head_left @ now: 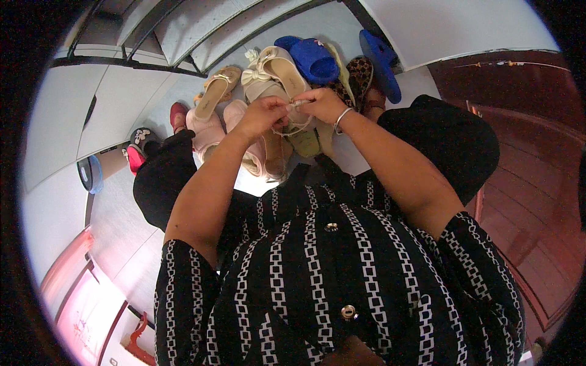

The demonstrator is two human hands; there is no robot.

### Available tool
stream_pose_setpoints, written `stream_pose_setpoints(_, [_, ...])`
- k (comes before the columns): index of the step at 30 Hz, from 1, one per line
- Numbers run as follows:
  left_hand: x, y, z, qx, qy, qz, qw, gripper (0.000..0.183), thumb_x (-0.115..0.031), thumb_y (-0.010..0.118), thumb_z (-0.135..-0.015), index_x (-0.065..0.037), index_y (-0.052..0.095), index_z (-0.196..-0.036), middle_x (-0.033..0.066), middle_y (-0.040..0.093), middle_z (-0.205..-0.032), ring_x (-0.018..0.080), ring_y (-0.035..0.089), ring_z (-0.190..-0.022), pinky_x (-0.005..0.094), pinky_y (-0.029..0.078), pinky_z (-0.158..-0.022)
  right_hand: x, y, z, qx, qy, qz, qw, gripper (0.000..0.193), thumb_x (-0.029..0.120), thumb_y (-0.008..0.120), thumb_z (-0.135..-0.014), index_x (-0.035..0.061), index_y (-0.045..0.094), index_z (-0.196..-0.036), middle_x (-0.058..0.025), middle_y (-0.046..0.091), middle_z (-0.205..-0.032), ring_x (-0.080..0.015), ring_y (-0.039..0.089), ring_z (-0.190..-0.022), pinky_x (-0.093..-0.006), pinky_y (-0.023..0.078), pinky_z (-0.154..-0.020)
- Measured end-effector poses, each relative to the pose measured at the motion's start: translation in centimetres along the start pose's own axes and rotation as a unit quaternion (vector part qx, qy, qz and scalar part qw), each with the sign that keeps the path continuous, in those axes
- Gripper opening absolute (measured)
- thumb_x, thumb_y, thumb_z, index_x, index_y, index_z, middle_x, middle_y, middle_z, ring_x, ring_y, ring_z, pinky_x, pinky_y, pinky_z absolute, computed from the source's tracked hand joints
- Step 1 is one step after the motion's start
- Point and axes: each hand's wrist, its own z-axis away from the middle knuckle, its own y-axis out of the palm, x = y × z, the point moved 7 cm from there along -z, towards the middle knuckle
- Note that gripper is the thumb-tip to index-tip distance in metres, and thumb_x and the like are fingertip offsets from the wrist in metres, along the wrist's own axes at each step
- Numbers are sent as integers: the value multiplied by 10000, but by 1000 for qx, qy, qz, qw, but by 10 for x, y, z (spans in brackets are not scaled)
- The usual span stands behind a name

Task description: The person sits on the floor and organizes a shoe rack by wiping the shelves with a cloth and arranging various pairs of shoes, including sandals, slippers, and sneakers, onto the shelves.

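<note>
My left hand (267, 114) and my right hand (325, 105) meet above a group of shoes, fingers pinched close together. Between them they hold a thin pale strap (298, 104), part of which hangs below in a loop. Its exact kind is hard to make out. A silver bangle (342, 120) circles my right wrist. Just beyond my hands lie cream sandals (282, 68) with a large bow. Beneath them a green slipper (305, 141) shows in part. Pink slippers (207, 129) are beside my left hand.
Blue slippers (316, 62), another blue slipper (379, 66) and a leopard-print shoe (359, 76) are at the far right. A beige flat (213, 97) lies far left. Metal-edged stairs (201, 30) rise behind. White cabinets (79, 116) line the left; a dark red door (537, 158) the right.
</note>
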Motion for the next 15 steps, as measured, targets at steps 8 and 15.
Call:
stream_pose_setpoints(8, [0,-2,-1,-16,-8,11,1000,149,-196,580,-826,-48,588,-836,24,585,-694,102,542,-622,229,430,-577,5,0,0,-12,-21,54,998,283,136,644,-718,49,646,-987,-43,641,-825,-84,563,-702,-229,459,-637])
stream_pose_setpoints(15, [16,-1,-5,5,-59,149,987,115,-145,550,-809,-34,570,-785,20,539,-654,133,561,-604,238,453,-545,3,4,-3,-19,-54,99,993,255,190,644,-720,103,666,-959,-64,657,-840,-145,596,-720,-266,472,-688])
